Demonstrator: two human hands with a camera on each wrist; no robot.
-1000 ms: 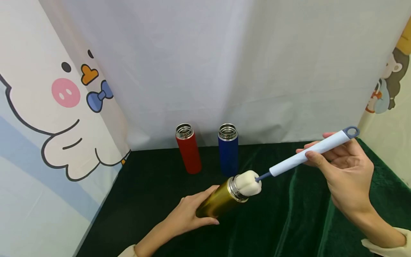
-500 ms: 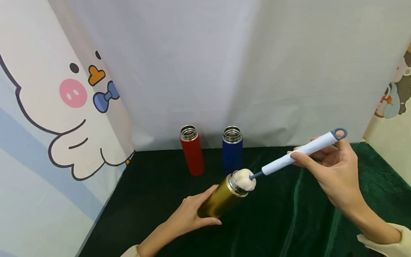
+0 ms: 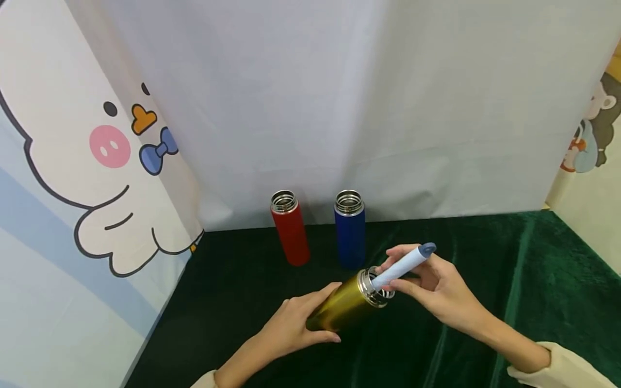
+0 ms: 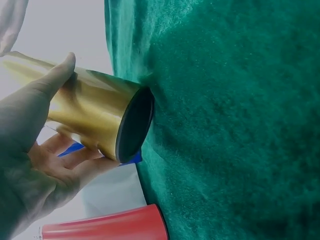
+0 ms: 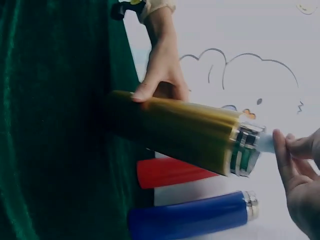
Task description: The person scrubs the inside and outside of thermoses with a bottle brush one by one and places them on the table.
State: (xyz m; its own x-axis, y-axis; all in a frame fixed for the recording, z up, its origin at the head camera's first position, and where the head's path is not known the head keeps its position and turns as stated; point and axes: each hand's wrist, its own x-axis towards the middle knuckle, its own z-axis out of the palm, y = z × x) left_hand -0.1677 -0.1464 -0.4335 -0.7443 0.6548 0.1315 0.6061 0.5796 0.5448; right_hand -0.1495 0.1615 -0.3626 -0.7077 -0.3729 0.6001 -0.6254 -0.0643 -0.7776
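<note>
My left hand [image 3: 291, 326] grips a gold bottle [image 3: 342, 304] around its lower body, tilted with its steel mouth up and to the right. The bottle's dark base [image 4: 136, 125] shows in the left wrist view. Between thumb and fingers of my right hand [image 3: 439, 288] is the pale blue handle [image 3: 405, 265] of a bottle brush, a dark loop at its end. The handle dips into the bottle's mouth, and the sponge head is hidden inside. In the right wrist view, the right hand [image 5: 300, 170] pinches the brush close to the steel rim [image 5: 246, 150].
Behind the hands stand a red bottle [image 3: 291, 234] and a blue bottle [image 3: 350, 237], both upright and lidless. Dark green velvet cloth [image 3: 524, 280] covers the table. A white curtain [image 3: 301, 97] hangs at the back, and cartoon-printed cloth [image 3: 92, 226] lines the left side.
The right hand has moved left and down with the brush. Its white sponge head, earlier at the bottle's mouth, has gone inside, and the handle has followed into the opening.
</note>
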